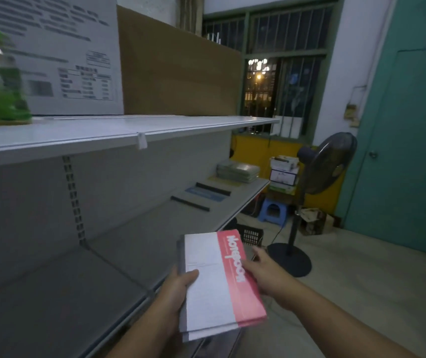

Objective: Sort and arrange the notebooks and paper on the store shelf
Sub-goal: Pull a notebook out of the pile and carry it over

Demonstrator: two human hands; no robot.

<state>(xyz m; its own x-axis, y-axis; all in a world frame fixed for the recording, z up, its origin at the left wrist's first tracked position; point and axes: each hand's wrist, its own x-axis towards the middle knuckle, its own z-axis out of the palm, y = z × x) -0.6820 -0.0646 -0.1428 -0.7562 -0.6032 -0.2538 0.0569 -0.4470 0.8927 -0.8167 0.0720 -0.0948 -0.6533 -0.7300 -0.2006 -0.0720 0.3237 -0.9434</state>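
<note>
Head view: notebook stack (pixel 208 295) (red-and-white cover uppermost), left hand (pixel 177 290) gripping its left edge, right hand (pixel 264 273) touching red side, grip unclear.

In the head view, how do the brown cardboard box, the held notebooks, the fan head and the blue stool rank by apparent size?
1. brown cardboard box
2. notebooks: they look large only because they are nearest the camera
3. fan head
4. blue stool
</note>
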